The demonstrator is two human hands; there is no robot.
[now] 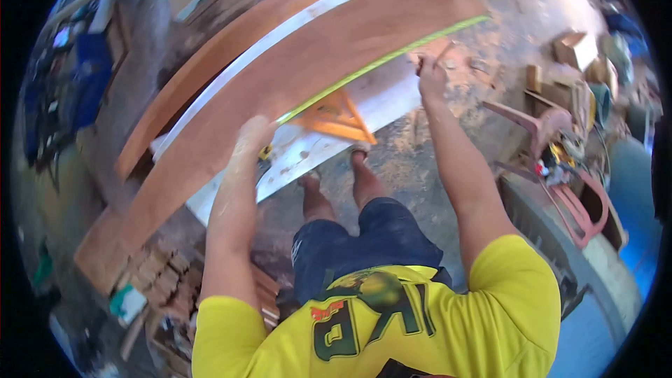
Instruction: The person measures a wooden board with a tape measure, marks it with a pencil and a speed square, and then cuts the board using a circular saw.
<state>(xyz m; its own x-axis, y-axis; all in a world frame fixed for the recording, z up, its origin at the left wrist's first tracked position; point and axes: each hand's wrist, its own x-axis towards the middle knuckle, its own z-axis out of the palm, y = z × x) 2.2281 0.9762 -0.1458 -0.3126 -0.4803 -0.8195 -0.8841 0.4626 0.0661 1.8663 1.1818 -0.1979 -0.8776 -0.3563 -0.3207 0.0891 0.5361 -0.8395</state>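
Observation:
A yellow-green tape measure (385,64) is drawn out along the near edge of a long reddish-brown wooden board (336,45). My left hand (256,133) is closed around the tape's near end, over the board's edge. A small yellow and black piece shows just below that hand, partly hidden. My right hand (432,78) is closed on a thin stick that looks like a pencil (446,50), a little below the tape and apart from it. Between my hands, an orange triangular square (343,122) lies partly under the board on a whitish panel (294,161).
Beyond the board lie a white strip (259,56) and another curved brown board (210,63). A red plastic chair (542,122) and wooden blocks (575,49) stand at right. Stacked wood offcuts (161,273) lie at lower left. Sawdust covers the floor.

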